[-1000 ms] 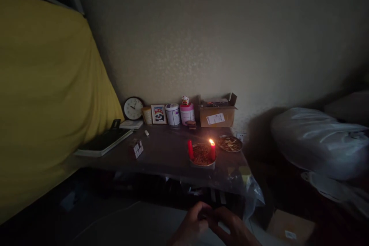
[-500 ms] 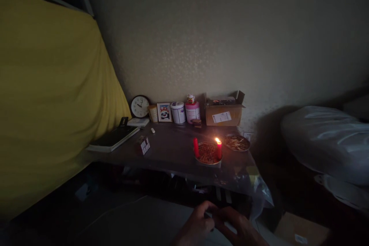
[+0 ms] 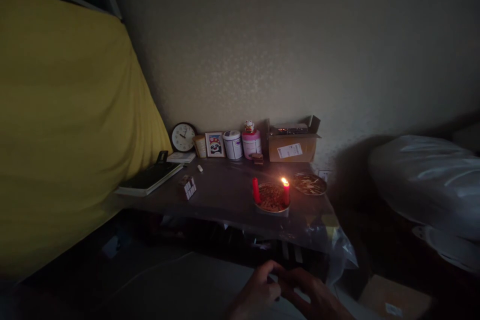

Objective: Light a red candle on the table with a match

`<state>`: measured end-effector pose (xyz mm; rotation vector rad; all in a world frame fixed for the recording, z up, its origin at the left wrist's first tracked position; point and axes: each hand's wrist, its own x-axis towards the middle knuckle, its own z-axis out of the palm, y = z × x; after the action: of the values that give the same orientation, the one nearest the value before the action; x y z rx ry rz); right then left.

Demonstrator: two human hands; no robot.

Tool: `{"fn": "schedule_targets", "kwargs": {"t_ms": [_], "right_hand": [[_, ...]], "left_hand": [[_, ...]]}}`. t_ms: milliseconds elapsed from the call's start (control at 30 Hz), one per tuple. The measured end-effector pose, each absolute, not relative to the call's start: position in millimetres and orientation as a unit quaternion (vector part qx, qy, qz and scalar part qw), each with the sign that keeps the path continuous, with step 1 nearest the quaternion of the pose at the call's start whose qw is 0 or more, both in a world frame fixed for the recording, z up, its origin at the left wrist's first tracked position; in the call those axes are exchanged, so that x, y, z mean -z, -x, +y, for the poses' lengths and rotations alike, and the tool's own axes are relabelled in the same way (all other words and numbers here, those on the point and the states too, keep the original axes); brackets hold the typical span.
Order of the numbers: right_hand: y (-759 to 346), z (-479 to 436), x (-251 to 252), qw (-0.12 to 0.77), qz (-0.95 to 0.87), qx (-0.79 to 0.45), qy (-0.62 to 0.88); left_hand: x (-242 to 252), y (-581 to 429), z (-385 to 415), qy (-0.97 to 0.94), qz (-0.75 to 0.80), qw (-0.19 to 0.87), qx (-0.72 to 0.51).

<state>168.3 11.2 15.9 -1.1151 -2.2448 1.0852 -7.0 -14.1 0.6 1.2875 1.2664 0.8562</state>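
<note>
In the dim bottom of the view my left hand (image 3: 257, 292) and my right hand (image 3: 315, 297) meet below the table's front edge. Their fingers are curled and pinched together around something small and dark that I cannot make out. On the dark table (image 3: 225, 200) ahead sits a round metal dish (image 3: 272, 200). A lit red candle (image 3: 286, 192) stands at its right rim and an unlit red candle (image 3: 256, 190) at its left. A second dish holding thin sticks (image 3: 309, 184) lies just right of it.
Along the wall stand a clock (image 3: 183, 137), a framed panda picture (image 3: 215, 144), a white tin (image 3: 233, 145), a pink tin (image 3: 251, 142) and an open cardboard box (image 3: 292, 142). A book (image 3: 148, 180) and a small cube (image 3: 189, 187) lie left. Yellow fabric (image 3: 63, 125) fills the left; white bags (image 3: 423, 180) right.
The view has shifted slightly, so the table sits a little further right and higher. My hands stay together at the bottom edge, fingers working on the same small thing.
</note>
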Motion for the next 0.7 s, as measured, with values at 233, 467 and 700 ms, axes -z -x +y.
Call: {"fn": "schedule_targets", "kwargs": {"t_ms": [233,467,700], "right_hand": [[-170,11,-17,0.205,-0.802,-0.397,0.396],[-173,11,-17,0.212,-0.791,-0.416,0.396],[-176,13,-20,0.203,-0.752,-0.487,0.396]], "left_hand": [[3,7,-13,-0.544,0.539,0.538,-0.351],[4,6,-15,-0.546,0.540,0.545,-0.337],[-19,-1,-18,-0.524,0.584,0.543,-0.298]]}}
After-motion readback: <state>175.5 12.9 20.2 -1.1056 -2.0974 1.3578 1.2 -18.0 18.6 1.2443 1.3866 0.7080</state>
